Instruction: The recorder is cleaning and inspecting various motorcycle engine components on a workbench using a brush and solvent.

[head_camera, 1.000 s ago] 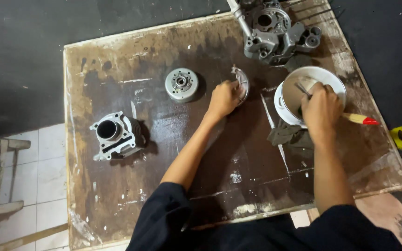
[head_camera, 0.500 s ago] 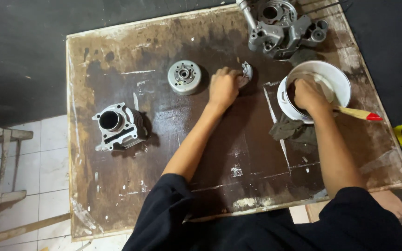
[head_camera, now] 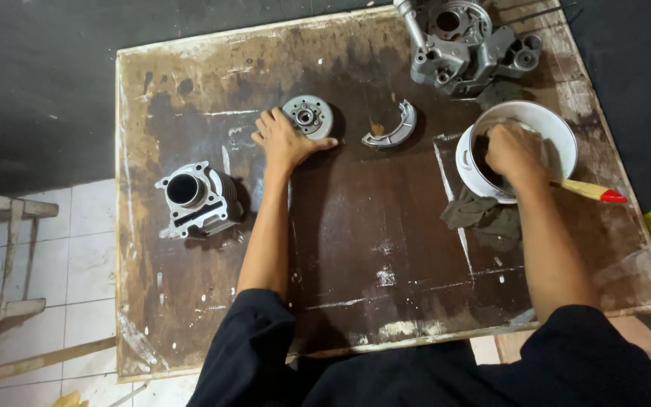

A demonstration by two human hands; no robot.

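Cylinder block [head_camera: 194,200]: stands alone on the left part of the board [head_camera: 356,249], well apart from both hands; no risk seen here
Left hand [head_camera: 284,139]: laid flat and open on the board, fingers spread, thumb stretched right under the round metal disc [head_camera: 308,115], fingertips at its left edge; it grips nothing
Left arm: reaches straight out from the dark sleeve toward the far side, forearm low over the board
Risk at the disc: it looks oily, and a loose pinch from an open palm could let it slide or drop on the board
Curved shoe [head_camera: 390,128]: lies loose just right of the disc, not touched; a sweep of the hand could knock it
White bowl [head_camera: 559,124]: far right, with dark liquid inside
Right hand [head_camera: 514,151]: dipped into the bowl, knuckles up, fingers hidden, so I cannot tell if it is closed on anything
Risk at the bowl: pressing on its near rim could tip it and spill onto the rag [head_camera: 484,217]
Brush [head_camera: 593,191]: handle pokes out right, could roll off
Engine case [head_camera: 472,45]: far edge, untouched
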